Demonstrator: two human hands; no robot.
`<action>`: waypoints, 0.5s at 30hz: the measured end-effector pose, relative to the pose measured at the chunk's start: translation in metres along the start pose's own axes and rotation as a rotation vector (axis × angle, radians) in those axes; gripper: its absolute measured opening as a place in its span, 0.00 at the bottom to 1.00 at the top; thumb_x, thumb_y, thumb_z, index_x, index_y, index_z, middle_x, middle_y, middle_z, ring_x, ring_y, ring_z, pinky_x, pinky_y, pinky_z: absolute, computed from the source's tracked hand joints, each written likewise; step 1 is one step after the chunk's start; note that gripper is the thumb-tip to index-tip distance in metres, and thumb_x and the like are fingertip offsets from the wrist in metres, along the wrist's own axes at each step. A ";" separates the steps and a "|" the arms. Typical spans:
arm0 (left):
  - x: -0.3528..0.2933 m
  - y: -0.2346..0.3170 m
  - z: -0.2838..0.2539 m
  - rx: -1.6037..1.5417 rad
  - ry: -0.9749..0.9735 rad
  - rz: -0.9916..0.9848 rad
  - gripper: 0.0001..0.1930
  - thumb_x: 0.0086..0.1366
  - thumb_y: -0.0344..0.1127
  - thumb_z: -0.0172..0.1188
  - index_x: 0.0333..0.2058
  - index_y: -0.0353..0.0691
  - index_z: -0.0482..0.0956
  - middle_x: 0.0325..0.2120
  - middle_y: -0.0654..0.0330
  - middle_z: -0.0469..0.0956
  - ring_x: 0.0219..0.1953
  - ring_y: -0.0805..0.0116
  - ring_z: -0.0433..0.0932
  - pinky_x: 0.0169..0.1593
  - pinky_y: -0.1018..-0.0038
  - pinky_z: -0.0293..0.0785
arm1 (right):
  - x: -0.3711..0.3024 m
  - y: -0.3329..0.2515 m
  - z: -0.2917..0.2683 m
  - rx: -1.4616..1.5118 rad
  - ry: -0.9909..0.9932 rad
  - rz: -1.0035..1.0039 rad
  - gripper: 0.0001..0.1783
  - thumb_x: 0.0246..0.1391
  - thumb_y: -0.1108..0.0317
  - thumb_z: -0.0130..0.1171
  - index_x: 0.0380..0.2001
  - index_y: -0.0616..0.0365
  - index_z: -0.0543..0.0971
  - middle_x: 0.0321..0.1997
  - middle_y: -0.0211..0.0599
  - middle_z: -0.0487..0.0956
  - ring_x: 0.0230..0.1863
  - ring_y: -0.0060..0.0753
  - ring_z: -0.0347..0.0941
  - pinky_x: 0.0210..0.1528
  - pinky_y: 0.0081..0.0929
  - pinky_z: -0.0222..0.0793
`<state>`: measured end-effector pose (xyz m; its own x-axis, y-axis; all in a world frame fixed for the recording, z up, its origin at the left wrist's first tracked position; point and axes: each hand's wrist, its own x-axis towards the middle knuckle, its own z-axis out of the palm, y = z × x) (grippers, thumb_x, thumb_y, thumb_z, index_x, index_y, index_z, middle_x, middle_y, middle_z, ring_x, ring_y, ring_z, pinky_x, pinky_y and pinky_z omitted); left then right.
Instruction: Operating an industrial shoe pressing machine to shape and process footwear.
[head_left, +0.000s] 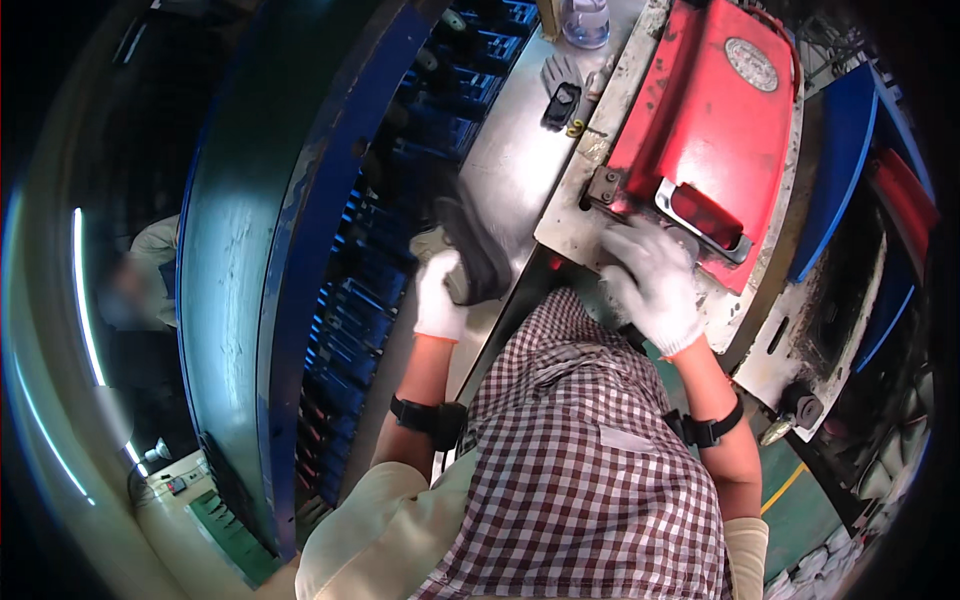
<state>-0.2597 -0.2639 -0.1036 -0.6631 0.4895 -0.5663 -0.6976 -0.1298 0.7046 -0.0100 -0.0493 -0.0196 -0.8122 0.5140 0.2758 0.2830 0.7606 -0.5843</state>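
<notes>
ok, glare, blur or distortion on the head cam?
Head view: bright glare on the metal tabletop; the dark shoe in the left hand looks blurred; the tall blue-edged panel bows toward the left rim; corners fall to black.

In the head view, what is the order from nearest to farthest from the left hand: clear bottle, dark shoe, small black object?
1. Dark shoe: in the left hand.
2. Small black object: ahead and right, on the metal table.
3. Clear bottle: farthest ahead, near the picture's top.
</notes>
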 end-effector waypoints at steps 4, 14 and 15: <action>0.060 0.005 -0.069 0.096 0.321 0.056 0.15 0.62 0.37 0.65 0.48 0.45 0.82 0.46 0.63 0.84 0.48 0.63 0.83 0.56 0.63 0.79 | -0.047 0.020 0.001 -0.267 0.097 0.030 0.23 0.47 0.68 0.71 0.49 0.50 0.84 0.56 0.38 0.82 0.64 0.55 0.73 0.70 0.54 0.66; 0.227 0.085 -0.212 0.256 0.531 0.043 0.21 0.52 0.43 0.74 0.42 0.41 0.78 0.35 0.62 0.75 0.35 0.63 0.79 0.38 0.59 0.82 | -0.059 0.019 -0.006 -0.352 -0.062 0.132 0.22 0.43 0.66 0.74 0.46 0.45 0.85 0.61 0.33 0.80 0.66 0.50 0.71 0.70 0.54 0.65; 0.243 0.079 -0.201 0.261 0.513 0.013 0.21 0.52 0.43 0.74 0.42 0.41 0.78 0.35 0.62 0.75 0.35 0.63 0.79 0.38 0.59 0.82 | -0.058 0.020 -0.004 -0.376 -0.075 0.145 0.22 0.43 0.66 0.74 0.46 0.45 0.85 0.61 0.33 0.80 0.66 0.50 0.72 0.70 0.54 0.65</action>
<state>-0.5303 -0.3282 -0.2712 -0.7636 -0.0005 -0.6457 -0.6415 0.1154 0.7584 0.0452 -0.0628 -0.0439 -0.7811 0.6070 0.1467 0.5528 0.7814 -0.2897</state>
